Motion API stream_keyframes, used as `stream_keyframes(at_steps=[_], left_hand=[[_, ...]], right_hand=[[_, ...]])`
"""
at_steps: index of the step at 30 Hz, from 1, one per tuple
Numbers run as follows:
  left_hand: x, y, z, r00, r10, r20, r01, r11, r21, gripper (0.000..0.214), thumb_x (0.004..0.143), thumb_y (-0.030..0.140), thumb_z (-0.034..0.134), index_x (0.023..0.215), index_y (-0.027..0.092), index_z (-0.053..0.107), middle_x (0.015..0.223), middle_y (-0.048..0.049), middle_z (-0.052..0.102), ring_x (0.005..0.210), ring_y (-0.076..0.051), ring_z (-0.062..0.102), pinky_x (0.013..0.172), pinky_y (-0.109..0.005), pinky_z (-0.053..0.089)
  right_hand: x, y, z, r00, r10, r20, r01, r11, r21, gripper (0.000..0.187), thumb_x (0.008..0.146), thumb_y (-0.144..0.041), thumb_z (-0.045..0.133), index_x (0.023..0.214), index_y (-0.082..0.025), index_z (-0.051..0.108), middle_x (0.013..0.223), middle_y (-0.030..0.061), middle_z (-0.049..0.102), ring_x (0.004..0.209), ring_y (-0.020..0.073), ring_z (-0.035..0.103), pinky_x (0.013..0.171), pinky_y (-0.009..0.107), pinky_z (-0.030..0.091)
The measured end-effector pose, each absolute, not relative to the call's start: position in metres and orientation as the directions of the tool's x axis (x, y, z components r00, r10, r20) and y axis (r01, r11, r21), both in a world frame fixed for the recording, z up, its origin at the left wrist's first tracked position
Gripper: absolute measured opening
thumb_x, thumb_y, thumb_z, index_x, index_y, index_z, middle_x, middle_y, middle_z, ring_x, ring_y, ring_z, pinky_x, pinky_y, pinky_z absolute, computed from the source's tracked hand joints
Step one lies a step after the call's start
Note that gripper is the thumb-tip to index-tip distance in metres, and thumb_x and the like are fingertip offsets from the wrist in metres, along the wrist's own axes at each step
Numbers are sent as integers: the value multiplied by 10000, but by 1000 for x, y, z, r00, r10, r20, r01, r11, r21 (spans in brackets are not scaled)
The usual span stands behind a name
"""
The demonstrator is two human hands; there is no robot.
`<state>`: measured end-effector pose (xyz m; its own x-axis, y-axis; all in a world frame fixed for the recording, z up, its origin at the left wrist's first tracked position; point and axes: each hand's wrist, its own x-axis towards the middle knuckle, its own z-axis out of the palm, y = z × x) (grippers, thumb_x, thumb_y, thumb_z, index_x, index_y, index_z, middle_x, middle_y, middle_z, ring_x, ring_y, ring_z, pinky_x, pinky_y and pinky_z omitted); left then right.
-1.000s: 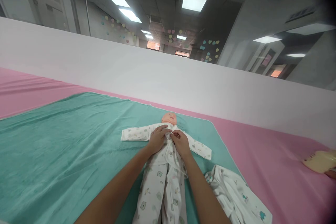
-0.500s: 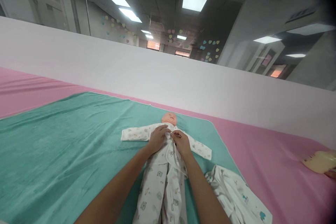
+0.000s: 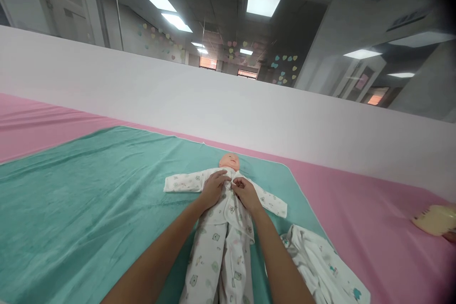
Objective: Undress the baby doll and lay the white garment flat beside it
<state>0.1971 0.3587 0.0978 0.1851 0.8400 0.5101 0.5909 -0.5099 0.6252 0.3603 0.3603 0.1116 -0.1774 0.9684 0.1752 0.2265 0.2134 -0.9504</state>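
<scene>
A baby doll [image 3: 230,161] lies on its back on a teal blanket [image 3: 89,209], its head toward the wall. It wears a white printed baby jacket [image 3: 231,206] with the sleeves spread out, and matching pants [image 3: 210,256]. On the upper chest, my left hand [image 3: 213,187] rests over the jacket, its fingertips closed on the front edge near the middle. Opposite it, my right hand [image 3: 245,192] pinches the other front edge just below the collar. Whatever fastening lies between the fingertips is too small to make out.
A crumpled white garment [image 3: 326,266] with teal prints lies right of the doll, beside my right forearm. Farther right, a pale yellow object [image 3: 434,220] sits on the pink cover [image 3: 356,213]. Behind stands a white low wall [image 3: 213,104] with a mirror-like panel above.
My right fingertips have shifted slightly at the jacket's front edge, away from the left fingertips. My left hand and the doll stay nearly in place.
</scene>
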Motion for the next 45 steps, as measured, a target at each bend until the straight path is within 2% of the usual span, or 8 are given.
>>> stream_keyframes(at_steps=[10,18,25,30,34,37,41,45], left_hand=[[194,358,102,236,840,489,579,-525,623,396,827,78,347,1015,242,655,1316,-36,485,1220,-209,422,1041,-407,336],[195,353,105,207,851,482,598,-500,626,385,849,99,340,1004,258,654,1308,-26,495,1223,-208,424,1030,-410,348],[199,352,99,249,779,576,672,-567,477,473,798,18,368,1025,313,660,1316,13,481,1234,-191,393,1023,-398,338],[198,342,103,317,735,599,689,-613,386,495,755,-27,395,975,317,675,1298,20,495,1233,-195,382,1009,-394,336],[199,322,103,326,721,611,702,-618,354,397,821,49,427,1025,305,652,1296,2,499,1239,-204,375,1035,-415,310],[199,308,100,328,725,605,695,-619,365,328,879,128,407,1059,292,626,1320,-8,483,1244,-202,377,1069,-442,265],[195,304,97,331,731,596,662,-631,405,328,871,129,405,1073,271,621,1328,-23,481,1243,-204,384,1068,-430,271],[193,307,97,340,731,591,637,-641,428,398,836,96,425,1121,293,621,1331,-17,486,1250,-209,379,1049,-415,296]], right_hand=[[358,363,107,-83,967,241,188,252,-949,148,683,-262,553,814,-194,538,715,-40,504,574,99,444,546,214,343],[356,363,104,-24,966,256,187,256,-948,219,702,-347,587,857,-194,565,781,-8,530,614,113,484,565,224,380],[354,362,99,135,986,100,-118,116,-986,202,707,-324,584,745,-213,420,504,-88,362,422,75,335,415,196,253],[354,355,95,155,981,116,-233,150,-961,255,723,-322,579,728,-218,347,512,-96,305,419,67,294,409,198,233],[353,333,92,254,934,252,35,252,-967,277,756,-395,577,754,-216,366,611,-70,342,531,95,387,507,223,341],[351,310,94,191,916,353,320,282,-905,272,787,-444,550,777,-211,411,657,-48,391,593,115,410,560,241,356],[344,290,105,-11,903,429,651,333,-682,293,799,-465,534,714,-208,424,676,-19,460,633,144,433,571,259,312],[334,285,112,-55,898,437,847,274,-455,255,825,-429,509,713,-206,460,768,31,531,717,187,483,586,279,289]])
